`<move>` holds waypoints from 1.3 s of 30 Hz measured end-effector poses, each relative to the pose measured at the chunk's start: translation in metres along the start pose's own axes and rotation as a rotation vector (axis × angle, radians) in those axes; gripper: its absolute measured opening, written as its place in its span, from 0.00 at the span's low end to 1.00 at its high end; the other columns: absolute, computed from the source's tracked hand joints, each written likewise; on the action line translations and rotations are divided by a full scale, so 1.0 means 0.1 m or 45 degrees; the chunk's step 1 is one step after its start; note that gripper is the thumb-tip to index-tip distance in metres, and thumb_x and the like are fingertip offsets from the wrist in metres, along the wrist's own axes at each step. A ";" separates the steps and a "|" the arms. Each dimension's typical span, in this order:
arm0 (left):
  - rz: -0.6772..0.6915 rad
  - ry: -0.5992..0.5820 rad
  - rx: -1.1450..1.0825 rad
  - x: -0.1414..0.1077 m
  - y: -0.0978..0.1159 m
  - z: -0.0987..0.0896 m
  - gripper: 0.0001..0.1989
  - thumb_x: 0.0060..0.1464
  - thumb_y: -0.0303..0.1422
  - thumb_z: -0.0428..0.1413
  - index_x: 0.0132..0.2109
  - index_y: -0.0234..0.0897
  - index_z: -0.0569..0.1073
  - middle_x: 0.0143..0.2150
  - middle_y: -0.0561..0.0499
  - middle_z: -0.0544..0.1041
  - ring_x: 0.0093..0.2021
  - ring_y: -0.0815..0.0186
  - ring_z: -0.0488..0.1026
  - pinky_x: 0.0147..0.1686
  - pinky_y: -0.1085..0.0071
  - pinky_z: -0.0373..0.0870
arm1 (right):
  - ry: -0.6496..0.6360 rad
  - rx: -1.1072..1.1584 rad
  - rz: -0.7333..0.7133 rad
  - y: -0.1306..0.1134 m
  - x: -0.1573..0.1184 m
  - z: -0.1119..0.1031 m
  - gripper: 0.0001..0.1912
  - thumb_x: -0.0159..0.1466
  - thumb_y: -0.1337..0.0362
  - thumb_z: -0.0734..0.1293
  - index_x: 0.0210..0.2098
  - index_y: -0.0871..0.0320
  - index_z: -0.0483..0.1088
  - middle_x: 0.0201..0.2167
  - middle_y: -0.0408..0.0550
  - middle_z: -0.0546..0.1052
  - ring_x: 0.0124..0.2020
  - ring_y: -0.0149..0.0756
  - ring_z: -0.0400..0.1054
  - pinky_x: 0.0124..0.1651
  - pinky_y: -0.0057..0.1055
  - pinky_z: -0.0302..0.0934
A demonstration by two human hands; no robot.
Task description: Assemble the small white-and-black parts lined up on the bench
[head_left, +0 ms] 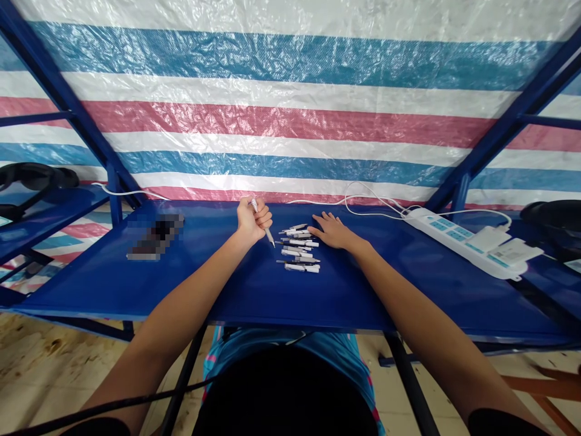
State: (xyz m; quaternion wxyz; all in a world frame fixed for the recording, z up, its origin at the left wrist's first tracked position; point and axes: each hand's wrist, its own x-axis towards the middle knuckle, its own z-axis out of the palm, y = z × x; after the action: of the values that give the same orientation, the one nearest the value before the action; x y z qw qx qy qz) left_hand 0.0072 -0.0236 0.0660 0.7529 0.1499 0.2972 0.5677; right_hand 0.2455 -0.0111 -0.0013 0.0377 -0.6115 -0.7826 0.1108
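Observation:
My left hand (254,219) is closed around a white-and-grey pen (269,235), its tip slanting down to the right above the blue table (254,284). Beside it, in the middle of the table, lie several pen parts (300,251): white barrels or caps, grey tips and thin dark refills, set in rough rows. My right hand (333,231) rests flat on the table just right of these parts, fingers spread, with nothing in it. Its thumb is close to the upper rows; whether it touches them I cannot tell.
A white power strip (463,239) with plugged-in adapters stands at the right. White cables (363,200) run along the back edge. A pixelated dark object (157,237) lies at the left. Blue metal posts (458,194) and a striped plastic sheet (290,121) bound the table.

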 end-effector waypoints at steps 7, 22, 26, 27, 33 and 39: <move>-0.030 0.043 0.082 -0.05 0.00 0.05 0.24 0.67 0.37 0.40 0.22 0.40 0.48 0.16 0.61 0.41 0.11 0.75 0.39 0.12 0.79 0.34 | 0.025 0.010 -0.023 0.07 0.04 0.04 0.49 0.69 0.30 0.46 0.76 0.57 0.53 0.76 0.62 0.53 0.77 0.63 0.44 0.75 0.63 0.43; -0.055 -0.010 0.128 -0.01 0.00 0.00 0.23 0.67 0.38 0.42 0.22 0.40 0.50 0.15 0.61 0.42 0.11 0.74 0.40 0.12 0.78 0.35 | -0.017 -0.011 0.029 -0.02 0.00 -0.02 0.46 0.71 0.33 0.47 0.76 0.57 0.51 0.77 0.61 0.51 0.78 0.61 0.41 0.76 0.60 0.41; -0.020 -0.028 0.175 0.01 0.01 -0.03 0.23 0.67 0.38 0.41 0.22 0.40 0.51 0.15 0.61 0.42 0.11 0.74 0.41 0.11 0.78 0.36 | 0.001 -0.005 0.002 0.01 0.01 -0.01 0.47 0.70 0.31 0.46 0.76 0.56 0.53 0.77 0.60 0.53 0.77 0.62 0.43 0.76 0.61 0.42; 0.004 -0.026 0.187 0.01 0.03 -0.03 0.24 0.68 0.39 0.40 0.21 0.40 0.51 0.15 0.61 0.42 0.11 0.74 0.41 0.11 0.78 0.37 | 0.003 -0.005 -0.004 0.01 0.01 -0.01 0.47 0.70 0.31 0.46 0.76 0.56 0.53 0.77 0.60 0.53 0.77 0.62 0.43 0.75 0.62 0.42; 0.003 0.082 0.519 0.10 0.16 -0.08 0.26 0.70 0.35 0.38 0.21 0.38 0.59 0.14 0.60 0.48 0.11 0.75 0.43 0.12 0.80 0.41 | -0.036 -0.007 0.033 -0.05 -0.03 -0.05 0.45 0.72 0.35 0.48 0.77 0.59 0.51 0.77 0.63 0.50 0.78 0.61 0.41 0.76 0.61 0.38; 0.375 0.306 1.065 0.30 0.18 -0.28 0.23 0.66 0.30 0.48 0.20 0.37 0.64 0.15 0.56 0.60 0.15 0.72 0.57 0.18 0.77 0.58 | -0.039 -0.011 0.030 -0.06 -0.03 -0.05 0.46 0.72 0.35 0.48 0.77 0.60 0.50 0.77 0.63 0.50 0.78 0.60 0.40 0.76 0.61 0.38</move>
State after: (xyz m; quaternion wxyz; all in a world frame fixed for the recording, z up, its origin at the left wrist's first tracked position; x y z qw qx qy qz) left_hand -0.0184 0.0069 0.0465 0.4992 0.4148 0.5616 0.5131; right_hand 0.2419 -0.0150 0.0055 0.0218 -0.6189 -0.7763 0.1173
